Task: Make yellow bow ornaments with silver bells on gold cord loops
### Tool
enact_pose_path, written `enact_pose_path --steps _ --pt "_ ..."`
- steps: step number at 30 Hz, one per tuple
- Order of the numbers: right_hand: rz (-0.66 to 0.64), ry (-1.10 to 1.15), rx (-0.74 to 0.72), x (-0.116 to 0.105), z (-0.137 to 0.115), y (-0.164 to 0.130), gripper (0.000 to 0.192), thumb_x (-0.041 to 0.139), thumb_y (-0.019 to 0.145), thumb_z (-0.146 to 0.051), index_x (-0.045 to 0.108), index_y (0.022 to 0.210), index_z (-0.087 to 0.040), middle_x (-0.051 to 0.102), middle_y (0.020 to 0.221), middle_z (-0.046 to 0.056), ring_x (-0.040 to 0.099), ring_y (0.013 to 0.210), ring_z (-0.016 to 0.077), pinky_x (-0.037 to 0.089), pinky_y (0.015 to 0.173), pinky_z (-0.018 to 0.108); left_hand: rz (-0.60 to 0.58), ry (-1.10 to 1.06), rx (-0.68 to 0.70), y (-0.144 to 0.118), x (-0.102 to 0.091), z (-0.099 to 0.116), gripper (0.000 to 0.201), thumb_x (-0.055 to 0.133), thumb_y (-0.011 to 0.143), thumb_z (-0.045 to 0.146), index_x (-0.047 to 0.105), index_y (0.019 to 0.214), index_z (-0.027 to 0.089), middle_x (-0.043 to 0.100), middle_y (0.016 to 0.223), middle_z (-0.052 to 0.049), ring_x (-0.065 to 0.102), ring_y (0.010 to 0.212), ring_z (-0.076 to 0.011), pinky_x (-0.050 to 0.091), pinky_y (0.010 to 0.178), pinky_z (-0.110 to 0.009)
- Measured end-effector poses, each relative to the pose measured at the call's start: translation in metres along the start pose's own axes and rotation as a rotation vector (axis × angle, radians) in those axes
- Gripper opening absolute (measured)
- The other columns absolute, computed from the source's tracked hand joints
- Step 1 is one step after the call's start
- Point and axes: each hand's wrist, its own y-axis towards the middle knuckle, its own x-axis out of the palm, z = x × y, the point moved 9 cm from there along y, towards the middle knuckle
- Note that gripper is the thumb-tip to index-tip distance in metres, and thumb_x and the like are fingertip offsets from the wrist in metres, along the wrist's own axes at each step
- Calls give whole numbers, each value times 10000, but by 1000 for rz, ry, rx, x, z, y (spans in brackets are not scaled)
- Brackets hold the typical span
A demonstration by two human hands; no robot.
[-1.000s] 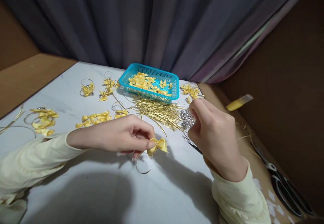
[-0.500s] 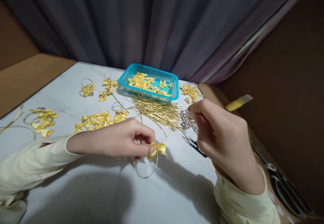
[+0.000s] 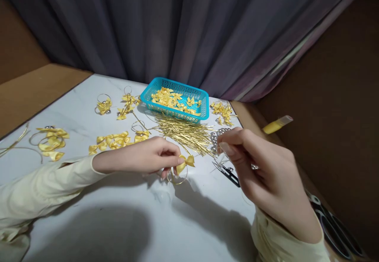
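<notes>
Tighter now, the wire loop (image 3: 177, 176) under one yellow bow (image 3: 186, 162) pinched by left hand (image 3: 154, 157); right hand (image 3: 260, 175) pinches something too small to make out, near the one blue basket (image 3: 204, 103).

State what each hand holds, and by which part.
The left hand pinches the yellow bow by its left wing, with the gold loop hanging below. The right hand has its fingertips pinched together; what they hold cannot be told.

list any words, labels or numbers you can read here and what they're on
None: no readable text anywhere. The blue basket, the yellow tube, the thread snips and the yellow bow pinched in the left hand show no print.
</notes>
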Motion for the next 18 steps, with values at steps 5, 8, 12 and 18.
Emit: enact_pose_path --steps 5,8,12,18 --pt "-308 -146 235 57 63 -16 199 399 789 -16 445 725 -198 464 578 -34 412 491 111 279 497 225 38 -61 -24 13 4 -34 344 437 901 413 608 792 135 543 567 25 391 418 -61 305 417 -164" --pt "-362 -173 286 93 94 -33 209 405 776 -5 488 719 -187 526 575 -25 463 486 121 270 490 226 84 -171 4 23 11 -59 379 419 904 430 590 741 132 556 594 8 446 457 -83 351 455 -184" --pt "-267 -178 260 110 105 -46 163 418 871 -99 532 780 -171 611 734 37 539 684 159 349 626 258 100 -202 16 31 16 -76 417 392 914 458 570 710 141 590 633 -4 483 490 -91 394 529 -203" --pt "-63 -180 300 96 80 -45 257 462 917 -238 518 675 -172 583 699 40 476 801 203 300 743 348 56 -168 8 28 16 -74 452 406 914 478 623 711 138 484 474 35 470 478 -102 363 520 -197"
